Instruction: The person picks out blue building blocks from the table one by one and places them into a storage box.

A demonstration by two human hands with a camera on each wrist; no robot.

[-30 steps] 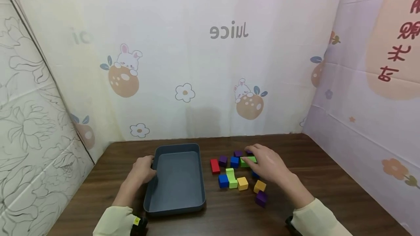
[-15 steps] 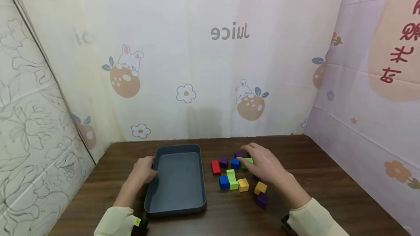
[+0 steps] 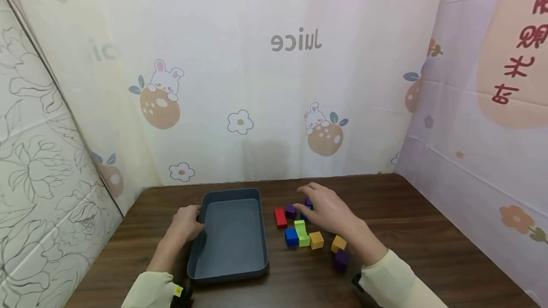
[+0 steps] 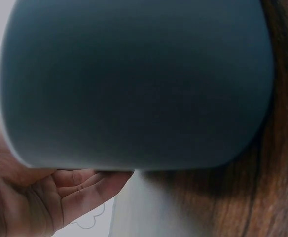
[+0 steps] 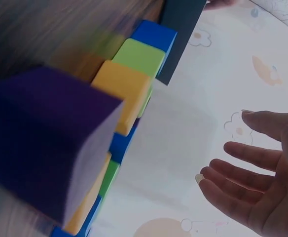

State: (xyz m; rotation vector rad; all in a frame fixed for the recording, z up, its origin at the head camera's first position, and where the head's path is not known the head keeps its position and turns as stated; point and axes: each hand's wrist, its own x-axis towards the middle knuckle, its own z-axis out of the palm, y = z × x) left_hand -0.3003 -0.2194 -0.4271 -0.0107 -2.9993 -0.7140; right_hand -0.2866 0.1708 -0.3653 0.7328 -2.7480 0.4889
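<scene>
My left hand [image 3: 186,222] holds the left rim of a dark grey rectangular tray [image 3: 233,270], whose floor is bare. In the left wrist view the tray's wall [image 4: 139,84] covers much of the scene, with curled fingers below it. Over the far side of a group of toy blocks hovers my right hand [image 3: 329,210], its fingers spread and relaxed, nothing in them. Near its fingertips are a purple block [image 3: 290,211], a blue block [image 3: 305,213] and a red block [image 3: 280,218]. The right wrist view shows the same hand [image 5: 262,182] apart from the blocks.
Nearer me lie another blue block [image 3: 291,237], a lime-green curved block [image 3: 302,234], two yellow blocks [image 3: 316,240] and a purple block [image 3: 341,260]. They rest on a dark wooden table [image 3: 411,232]. Patterned curtains [image 3: 274,84] stand behind and at both sides.
My right hand has moved left above the blocks and now hides the green block that showed under it before. The left hand and the tray have stayed in place.
</scene>
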